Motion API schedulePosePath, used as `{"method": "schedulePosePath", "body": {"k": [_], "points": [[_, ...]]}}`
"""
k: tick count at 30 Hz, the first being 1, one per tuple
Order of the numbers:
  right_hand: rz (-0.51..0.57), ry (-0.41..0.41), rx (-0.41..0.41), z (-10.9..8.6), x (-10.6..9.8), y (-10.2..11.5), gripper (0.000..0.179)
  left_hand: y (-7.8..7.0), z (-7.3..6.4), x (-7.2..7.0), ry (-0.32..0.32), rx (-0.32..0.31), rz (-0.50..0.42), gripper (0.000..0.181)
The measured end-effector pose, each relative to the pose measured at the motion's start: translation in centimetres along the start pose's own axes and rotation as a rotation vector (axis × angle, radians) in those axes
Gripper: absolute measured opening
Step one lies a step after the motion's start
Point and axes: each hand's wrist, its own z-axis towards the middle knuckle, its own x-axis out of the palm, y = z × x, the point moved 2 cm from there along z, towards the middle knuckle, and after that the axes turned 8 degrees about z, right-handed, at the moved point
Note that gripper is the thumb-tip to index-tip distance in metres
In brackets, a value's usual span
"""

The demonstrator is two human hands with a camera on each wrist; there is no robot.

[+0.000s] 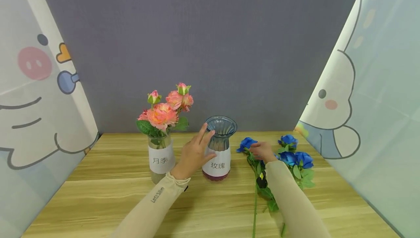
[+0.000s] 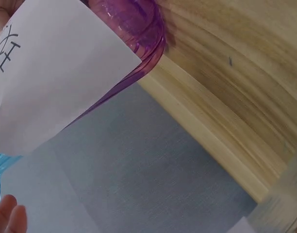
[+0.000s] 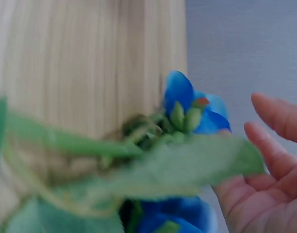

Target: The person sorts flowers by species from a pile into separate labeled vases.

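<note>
The left hand point(image 1: 193, 156) stands with fingers spread wide beside the blue-and-purple vase point(image 1: 219, 144), though whether it touches the glass I cannot tell; a careless push there could tip the vase, which looks narrow above its base; the right hand point(image 1: 261, 151) is loosely open just beside a blue flower point(image 1: 246, 144), with no clear grip on it; the other blue flowers point(image 1: 288, 157) lie bunched on the right of the table, leaves and stems overlapping, so lifting one could drag its neighbours along; the long stem point(image 1: 255, 209) reaching toward the near side might catch on the right sleeve point(image 1: 292, 194); the vase of pink flowers point(image 1: 157, 177) stands just beyond the left cuff, and a backward swing of that arm could knock it; the table point(image 1: 98, 194) is pale, streaked wood grain; behind it rises a plain dark grey panel point(image 1: 213, 48), flanked by pale sheets point(image 1: 387, 85) printed with cartoon animals.
</note>
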Motion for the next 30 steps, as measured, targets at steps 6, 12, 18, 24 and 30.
{"method": "schedulePosePath", "body": {"k": [6,12,18,24,30], "points": [[-0.053,-0.074,0.035,1.2,0.6,-1.1,0.039,-0.1,0.1,0.5,-0.007,-0.017,-0.060,0.098],[-0.201,-0.114,0.002,1.6,0.6,-2.7,0.034,-0.4,0.0,0.5,-0.003,-0.055,-0.128,0.094],[-0.207,-0.159,-0.004,1.2,1.1,-4.3,0.020,-0.7,0.0,0.3,0.039,-0.071,-0.156,0.089],[-0.187,-0.134,0.019,0.8,1.8,-4.4,0.042,-0.7,-0.3,0.4,0.067,-0.072,-0.165,0.093],[-0.363,-0.101,-0.025,0.7,2.2,-3.7,0.043,-0.5,-0.3,0.5,0.057,-0.067,-0.170,0.101]]}}
